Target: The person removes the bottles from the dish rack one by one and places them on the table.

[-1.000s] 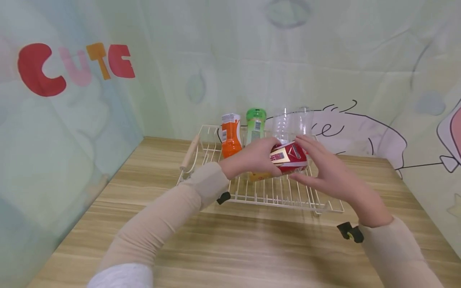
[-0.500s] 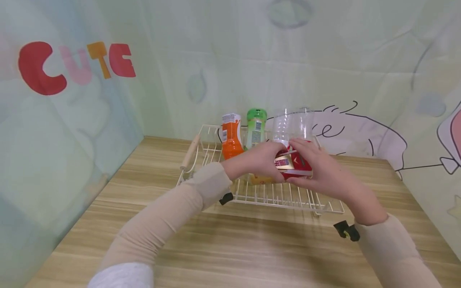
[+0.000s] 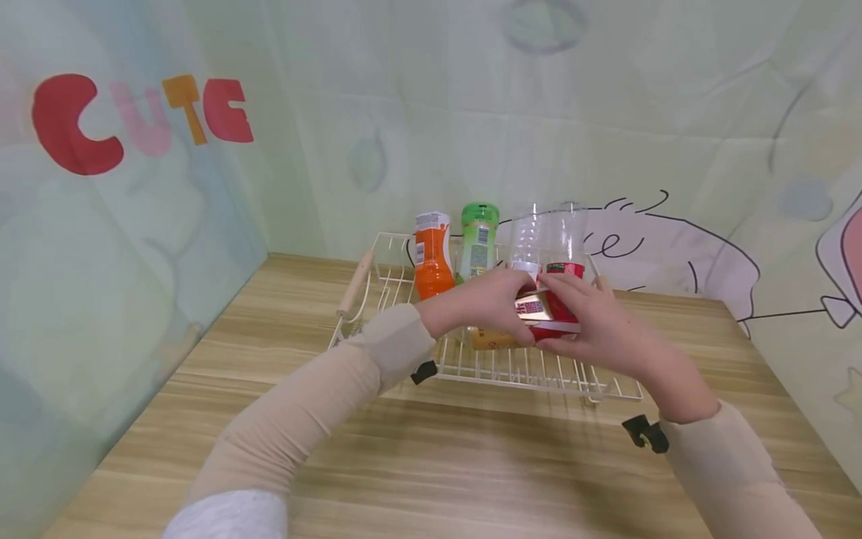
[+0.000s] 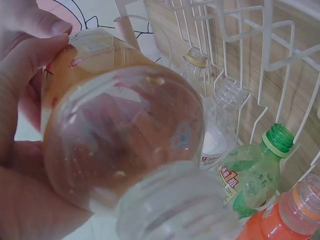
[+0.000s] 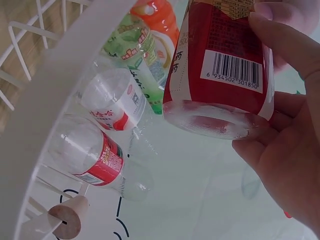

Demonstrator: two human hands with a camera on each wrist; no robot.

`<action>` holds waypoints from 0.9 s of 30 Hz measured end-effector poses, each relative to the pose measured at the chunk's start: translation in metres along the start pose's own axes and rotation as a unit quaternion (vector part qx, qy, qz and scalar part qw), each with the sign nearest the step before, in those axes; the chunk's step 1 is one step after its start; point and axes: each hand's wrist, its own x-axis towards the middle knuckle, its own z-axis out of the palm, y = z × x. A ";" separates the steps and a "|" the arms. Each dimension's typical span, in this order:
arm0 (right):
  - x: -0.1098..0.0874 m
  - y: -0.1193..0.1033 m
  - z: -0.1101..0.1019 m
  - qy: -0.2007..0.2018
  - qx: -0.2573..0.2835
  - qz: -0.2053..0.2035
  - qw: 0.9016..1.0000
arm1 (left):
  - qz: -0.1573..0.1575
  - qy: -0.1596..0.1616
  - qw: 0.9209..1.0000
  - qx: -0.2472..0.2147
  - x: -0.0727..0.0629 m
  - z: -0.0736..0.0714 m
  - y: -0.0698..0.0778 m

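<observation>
Both hands hold a clear plastic bottle (image 3: 547, 314) with a red and gold label, lying sideways above the white wire rack (image 3: 512, 382). My left hand (image 3: 488, 301) grips its neck side, fingers and thumb round it. In the left wrist view the bottle's shoulder (image 4: 125, 130) and clear threaded neck point toward the camera, with no cap on. My right hand (image 3: 602, 322) grips the base end. The right wrist view shows the red label (image 5: 227, 55) with a barcode and the clear base, the thumb and fingers of the right hand (image 5: 295, 135) around them.
Along the rack's back stand an orange bottle (image 3: 433, 258), a green bottle (image 3: 480, 238), a clear bottle with a white label (image 5: 117, 97) and one with a red label (image 5: 102, 160), bases up. Wooden handles (image 3: 355, 284) flank the rack. A printed cloth wall (image 3: 438, 112) rises behind the table.
The right hand has moved left and closed round the bottle's base end. The bottle has shifted slightly and turned, lying more level. The left hand keeps its grip.
</observation>
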 end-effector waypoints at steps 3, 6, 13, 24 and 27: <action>0.000 0.002 0.003 -0.001 -0.009 0.000 1.000 | -0.004 -0.003 1.000 0.007 0.000 0.001 0.000; 0.000 0.002 0.004 -0.002 -0.015 0.003 1.000 | -0.006 -0.006 1.000 0.005 0.000 0.001 -0.001; 0.000 0.003 0.008 0.003 -0.035 -0.006 0.999 | -0.007 -0.013 1.000 -0.008 0.002 0.003 -0.002; 0.000 0.004 0.012 0.009 -0.057 -0.013 0.998 | -0.007 -0.023 1.000 -0.009 0.003 0.005 -0.004; -0.001 0.006 0.012 0.013 -0.055 -0.016 0.998 | -0.005 -0.023 1.000 -0.007 0.003 0.004 -0.004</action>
